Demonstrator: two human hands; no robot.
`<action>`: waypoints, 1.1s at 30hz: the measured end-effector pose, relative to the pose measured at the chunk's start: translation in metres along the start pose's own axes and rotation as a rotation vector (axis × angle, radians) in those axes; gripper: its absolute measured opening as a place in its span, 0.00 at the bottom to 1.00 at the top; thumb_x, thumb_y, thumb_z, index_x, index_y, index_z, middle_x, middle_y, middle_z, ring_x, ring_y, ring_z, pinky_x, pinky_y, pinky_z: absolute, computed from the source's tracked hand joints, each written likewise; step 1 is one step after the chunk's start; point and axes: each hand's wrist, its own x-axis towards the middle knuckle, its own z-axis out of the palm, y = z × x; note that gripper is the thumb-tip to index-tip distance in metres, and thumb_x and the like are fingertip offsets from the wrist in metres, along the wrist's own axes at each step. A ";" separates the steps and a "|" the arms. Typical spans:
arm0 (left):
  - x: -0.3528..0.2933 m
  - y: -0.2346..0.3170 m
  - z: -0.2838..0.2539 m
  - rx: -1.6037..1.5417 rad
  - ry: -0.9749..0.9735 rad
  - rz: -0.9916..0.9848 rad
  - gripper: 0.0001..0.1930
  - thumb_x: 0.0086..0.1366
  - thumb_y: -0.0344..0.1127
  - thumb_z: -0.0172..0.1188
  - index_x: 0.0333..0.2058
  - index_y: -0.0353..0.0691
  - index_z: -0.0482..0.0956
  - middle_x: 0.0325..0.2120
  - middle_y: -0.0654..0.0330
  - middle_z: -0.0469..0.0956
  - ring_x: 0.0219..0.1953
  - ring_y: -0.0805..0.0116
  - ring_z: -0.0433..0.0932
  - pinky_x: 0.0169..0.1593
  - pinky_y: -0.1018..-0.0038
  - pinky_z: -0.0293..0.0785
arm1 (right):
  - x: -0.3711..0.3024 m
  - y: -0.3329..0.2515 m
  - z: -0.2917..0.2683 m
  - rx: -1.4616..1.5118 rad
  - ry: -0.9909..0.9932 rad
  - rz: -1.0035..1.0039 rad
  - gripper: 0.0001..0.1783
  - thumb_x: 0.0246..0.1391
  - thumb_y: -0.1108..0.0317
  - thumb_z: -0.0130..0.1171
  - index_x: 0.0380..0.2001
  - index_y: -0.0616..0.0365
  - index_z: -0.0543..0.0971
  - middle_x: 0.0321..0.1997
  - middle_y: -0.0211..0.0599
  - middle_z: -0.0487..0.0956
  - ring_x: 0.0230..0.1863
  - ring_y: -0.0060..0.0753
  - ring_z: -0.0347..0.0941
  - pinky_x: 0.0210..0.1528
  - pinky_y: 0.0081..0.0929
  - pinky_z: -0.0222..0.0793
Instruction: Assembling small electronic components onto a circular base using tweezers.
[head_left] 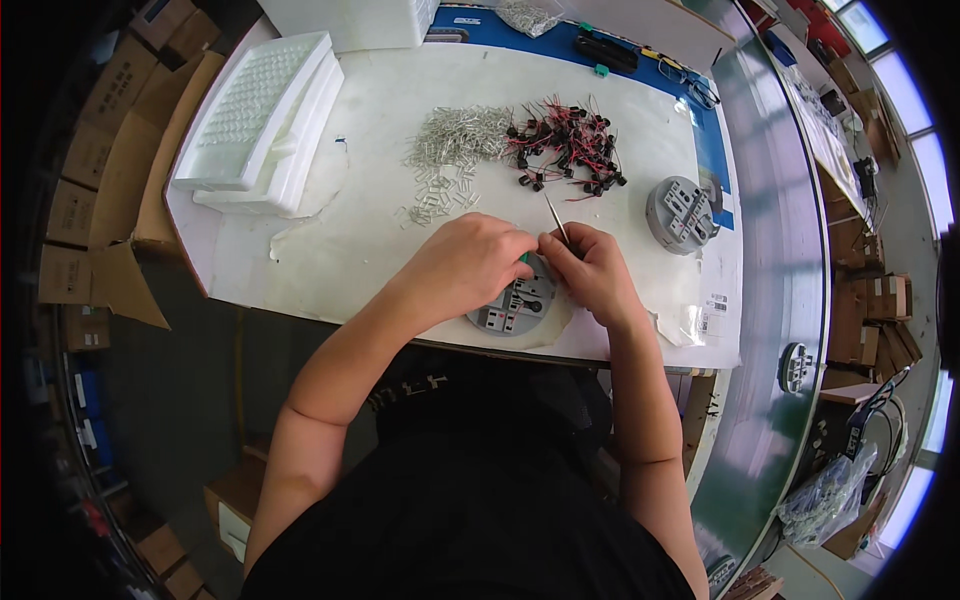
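Note:
A round grey plastic base (510,315) with small electrical parts set in it lies by the table's near edge. My left hand (470,262) is over its upper left, fingers bent and pinched together by a small green bit. What they hold is mostly hidden. My right hand (592,268) is closed round a thin pointed metal tool (556,217), its bright tip slanting up and away from the base. Both hands' fingertips almost meet above the base. Beyond them lie a heap of small clear and silvery pieces (462,137) and a heap of black round components with red and black leads (572,150).
A second grey base (682,214) stands at the table's right. White foam trays (255,120) are stacked at the left beside an open cardboard box (130,190). Dark pliers-like tools (605,50) lie at the back. A conveyor (775,240) runs along the right, carrying a round part (796,367).

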 end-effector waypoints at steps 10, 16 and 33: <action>0.000 0.039 -0.006 0.388 -0.159 -0.089 0.42 0.52 0.60 0.77 0.61 0.43 0.79 0.46 0.54 0.80 0.49 0.55 0.81 0.49 0.60 0.80 | 0.002 0.015 -0.006 0.314 0.039 -0.010 0.28 0.79 0.46 0.47 0.39 0.61 0.82 0.23 0.26 0.76 0.18 0.15 0.65 0.20 0.18 0.59; -0.012 0.046 0.004 0.418 -0.218 -0.074 0.54 0.46 0.60 0.82 0.67 0.40 0.69 0.48 0.48 0.76 0.50 0.49 0.80 0.51 0.60 0.81 | -0.010 0.011 -0.012 0.390 0.140 -0.089 0.30 0.80 0.46 0.45 0.40 0.61 0.83 0.24 0.26 0.76 0.20 0.15 0.66 0.21 0.19 0.60; -0.083 0.011 0.041 -0.362 0.382 -0.236 0.61 0.46 0.43 0.86 0.75 0.41 0.57 0.65 0.46 0.68 0.62 0.45 0.74 0.64 0.52 0.73 | -0.048 -0.034 0.026 -1.089 -0.003 -0.412 0.21 0.70 0.54 0.59 0.26 0.57 0.79 0.23 0.47 0.81 0.26 0.58 0.80 0.28 0.52 0.73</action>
